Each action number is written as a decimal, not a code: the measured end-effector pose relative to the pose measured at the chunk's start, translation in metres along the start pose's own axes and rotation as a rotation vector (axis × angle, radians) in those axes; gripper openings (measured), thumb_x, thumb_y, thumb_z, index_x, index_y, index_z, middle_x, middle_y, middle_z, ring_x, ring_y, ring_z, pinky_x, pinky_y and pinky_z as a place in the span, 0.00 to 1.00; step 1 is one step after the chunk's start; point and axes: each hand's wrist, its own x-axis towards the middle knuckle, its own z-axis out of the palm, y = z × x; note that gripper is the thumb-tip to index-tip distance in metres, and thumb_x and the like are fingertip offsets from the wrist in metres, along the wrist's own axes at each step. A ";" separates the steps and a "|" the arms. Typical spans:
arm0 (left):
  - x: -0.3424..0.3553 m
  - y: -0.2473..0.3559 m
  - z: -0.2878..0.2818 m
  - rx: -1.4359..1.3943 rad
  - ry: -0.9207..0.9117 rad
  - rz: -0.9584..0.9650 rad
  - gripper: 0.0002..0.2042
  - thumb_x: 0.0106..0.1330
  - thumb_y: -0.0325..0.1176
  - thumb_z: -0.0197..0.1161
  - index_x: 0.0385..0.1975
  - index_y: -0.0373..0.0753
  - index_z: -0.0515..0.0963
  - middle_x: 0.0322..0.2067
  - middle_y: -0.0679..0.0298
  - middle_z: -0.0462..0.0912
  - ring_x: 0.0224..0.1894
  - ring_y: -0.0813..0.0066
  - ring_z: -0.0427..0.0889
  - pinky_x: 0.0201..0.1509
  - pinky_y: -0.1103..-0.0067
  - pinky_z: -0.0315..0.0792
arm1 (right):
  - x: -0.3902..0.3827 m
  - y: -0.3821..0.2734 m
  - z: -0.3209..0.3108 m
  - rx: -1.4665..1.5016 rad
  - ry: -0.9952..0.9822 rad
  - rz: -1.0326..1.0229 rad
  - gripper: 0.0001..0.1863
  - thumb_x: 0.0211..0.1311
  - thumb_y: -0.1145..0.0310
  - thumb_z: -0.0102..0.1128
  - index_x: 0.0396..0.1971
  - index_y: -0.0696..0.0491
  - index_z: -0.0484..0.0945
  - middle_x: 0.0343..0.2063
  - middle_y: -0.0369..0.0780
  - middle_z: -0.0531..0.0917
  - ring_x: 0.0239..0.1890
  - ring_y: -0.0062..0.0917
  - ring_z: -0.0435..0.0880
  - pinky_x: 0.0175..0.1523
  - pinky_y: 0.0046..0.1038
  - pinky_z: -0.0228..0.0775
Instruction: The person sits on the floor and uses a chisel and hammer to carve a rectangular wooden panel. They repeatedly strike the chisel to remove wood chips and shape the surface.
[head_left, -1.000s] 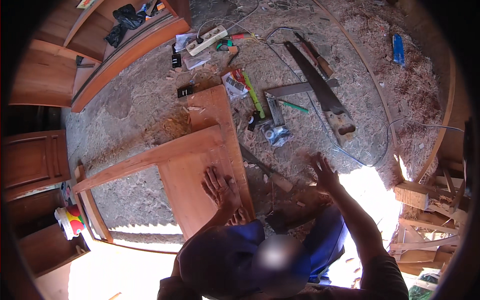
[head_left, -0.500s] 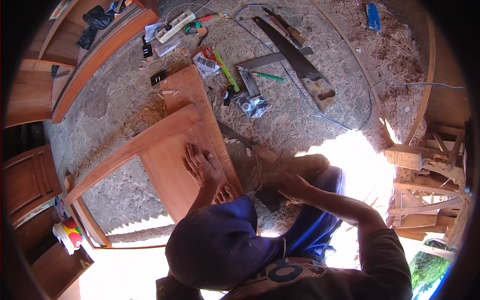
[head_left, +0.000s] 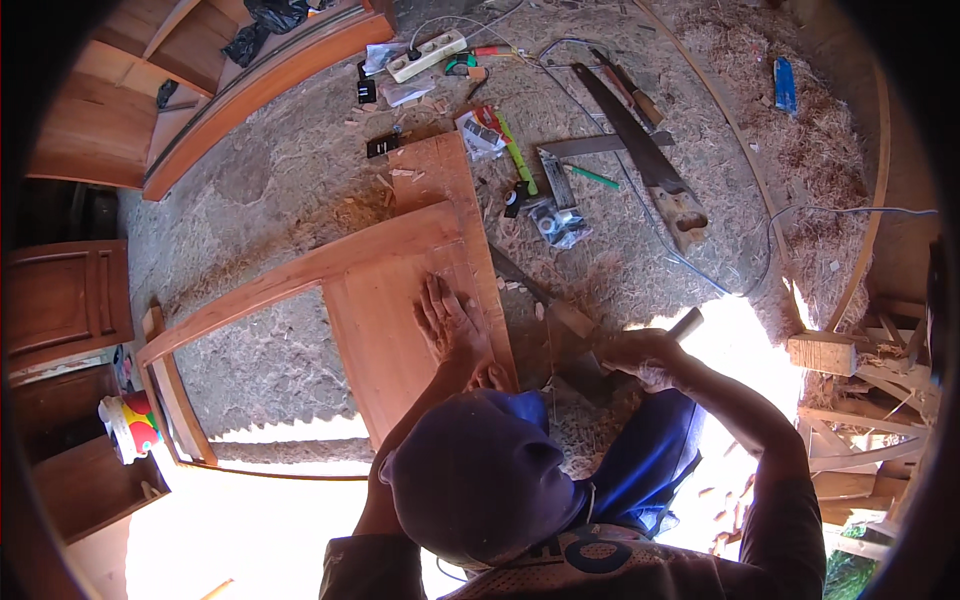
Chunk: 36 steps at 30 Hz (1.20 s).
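My left hand (head_left: 448, 325) lies open, fingers spread, on a reddish wooden door-like panel (head_left: 367, 350) with an open framed section. Bare toes (head_left: 490, 380) show at the panel's edge below that hand. My right hand (head_left: 648, 355) is closed round a tool (head_left: 685, 326) whose pale bar-shaped end sticks up to the right; its darker lower part is hard to make out. A wooden-handled tool (head_left: 570, 317) lies on the floor just beyond the right hand. A blue cap (head_left: 470, 465) hides part of what is below my hands.
Handsaws (head_left: 680, 210), a square (head_left: 590, 145), a green pencil (head_left: 595, 177) and a power strip (head_left: 425, 55) with cables lie among shavings. Wooden cabinetry (head_left: 90, 140) stands left, with a colourful bucket (head_left: 130, 425). Scrap timber (head_left: 820, 355) is piled at the right.
My right hand was raised with spread fingers, then dropped to the dark area beside the panel; now it grips a tool held up at an angle. My left hand stays on the panel.
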 end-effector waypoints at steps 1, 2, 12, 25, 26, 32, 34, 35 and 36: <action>0.003 -0.002 -0.002 0.006 0.000 -0.005 0.36 0.70 0.41 0.54 0.73 0.31 0.53 0.76 0.48 0.51 0.79 0.48 0.46 0.79 0.49 0.36 | -0.010 0.008 -0.010 0.057 -0.021 0.131 0.36 0.43 0.63 0.73 0.58 0.46 0.71 0.53 0.40 0.78 0.57 0.37 0.79 0.54 0.37 0.79; 0.005 -0.003 -0.007 0.018 -0.001 -0.010 0.36 0.69 0.42 0.54 0.73 0.31 0.53 0.76 0.48 0.51 0.79 0.48 0.46 0.79 0.49 0.36 | -0.016 0.015 -0.025 0.117 -0.038 0.259 0.37 0.41 0.64 0.75 0.57 0.47 0.71 0.51 0.41 0.77 0.56 0.38 0.79 0.53 0.37 0.79; 0.022 -0.014 0.006 -0.019 0.062 0.296 0.33 0.71 0.46 0.50 0.71 0.32 0.59 0.70 0.47 0.61 0.72 0.41 0.56 0.74 0.46 0.47 | -0.002 0.125 -0.008 0.298 0.246 0.599 0.19 0.51 0.62 0.67 0.42 0.50 0.75 0.42 0.42 0.77 0.50 0.41 0.81 0.50 0.42 0.79; 0.035 -0.010 -0.007 0.046 -0.060 0.280 0.29 0.73 0.42 0.48 0.69 0.31 0.61 0.69 0.45 0.62 0.71 0.39 0.58 0.73 0.47 0.49 | 0.045 0.459 -0.084 0.096 0.730 1.230 0.24 0.69 0.53 0.57 0.58 0.50 0.71 0.54 0.57 0.79 0.53 0.58 0.80 0.57 0.55 0.73; 0.036 -0.009 -0.010 0.061 -0.060 0.282 0.28 0.72 0.41 0.49 0.68 0.30 0.61 0.68 0.44 0.63 0.71 0.39 0.59 0.73 0.47 0.50 | 0.051 0.469 -0.082 0.167 0.680 1.202 0.24 0.70 0.53 0.56 0.59 0.50 0.70 0.53 0.58 0.80 0.52 0.60 0.80 0.56 0.56 0.73; 0.032 -0.014 -0.003 0.057 -0.076 0.261 0.29 0.73 0.43 0.49 0.69 0.33 0.60 0.70 0.46 0.61 0.72 0.40 0.57 0.74 0.47 0.47 | 0.059 0.465 -0.058 0.087 0.873 1.222 0.23 0.70 0.51 0.56 0.58 0.47 0.71 0.49 0.56 0.82 0.51 0.58 0.82 0.52 0.57 0.74; 0.030 -0.017 -0.011 0.077 -0.072 0.243 0.29 0.72 0.43 0.49 0.68 0.33 0.60 0.70 0.47 0.61 0.72 0.40 0.57 0.74 0.47 0.47 | 0.083 0.420 -0.084 0.222 1.019 1.149 0.22 0.69 0.50 0.57 0.57 0.46 0.72 0.49 0.55 0.83 0.51 0.57 0.82 0.53 0.55 0.74; 0.029 -0.014 -0.012 0.073 -0.092 0.241 0.29 0.71 0.43 0.50 0.68 0.34 0.60 0.70 0.47 0.61 0.72 0.40 0.57 0.74 0.47 0.47 | 0.074 0.400 -0.085 0.341 1.087 1.106 0.23 0.69 0.49 0.58 0.54 0.47 0.75 0.48 0.55 0.83 0.51 0.55 0.82 0.53 0.52 0.74; 0.029 -0.015 -0.014 0.078 -0.104 0.233 0.29 0.70 0.42 0.51 0.68 0.34 0.61 0.69 0.47 0.62 0.72 0.41 0.57 0.74 0.48 0.48 | 0.078 0.371 -0.093 0.376 1.127 1.060 0.23 0.68 0.49 0.59 0.54 0.49 0.74 0.47 0.55 0.83 0.50 0.56 0.82 0.53 0.52 0.75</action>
